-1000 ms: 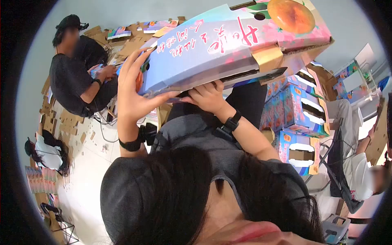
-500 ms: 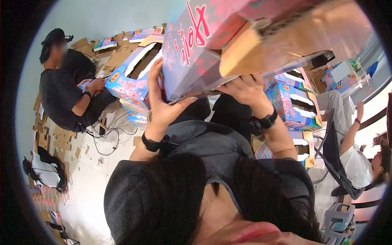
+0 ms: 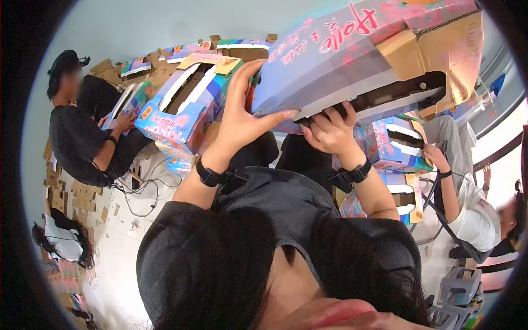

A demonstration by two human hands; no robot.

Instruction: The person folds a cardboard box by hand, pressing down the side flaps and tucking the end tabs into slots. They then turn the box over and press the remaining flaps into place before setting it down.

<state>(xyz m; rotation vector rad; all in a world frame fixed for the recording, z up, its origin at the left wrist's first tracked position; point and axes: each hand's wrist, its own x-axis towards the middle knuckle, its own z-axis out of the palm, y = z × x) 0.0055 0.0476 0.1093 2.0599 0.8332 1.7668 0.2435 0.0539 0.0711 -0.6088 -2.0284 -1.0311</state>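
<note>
We are holding a long lilac-and-pink cardboard carton with red lettering (image 3: 366, 60) aslant above our legs. Our left hand (image 3: 242, 113) is clasping its left end, fingers and thumb spread broadly around the corner; our right hand (image 3: 333, 129) is gripping its lower edge, fingers bent at the near end of the long dark slot (image 3: 399, 92). Both hands are bearing on the carton's left part, so its unsupported right end could be dropping or twisting if either grip slips. The slot's thin edge could be creasing or tearing where our fingers are pressing, and the bare tan cardboard flap (image 3: 399, 50) could be catching. Left of the held carton, a blue-and-pink slotted cardboard carton (image 3: 181, 124) is standing close enough for our left forearm to be knocking it.
</note>
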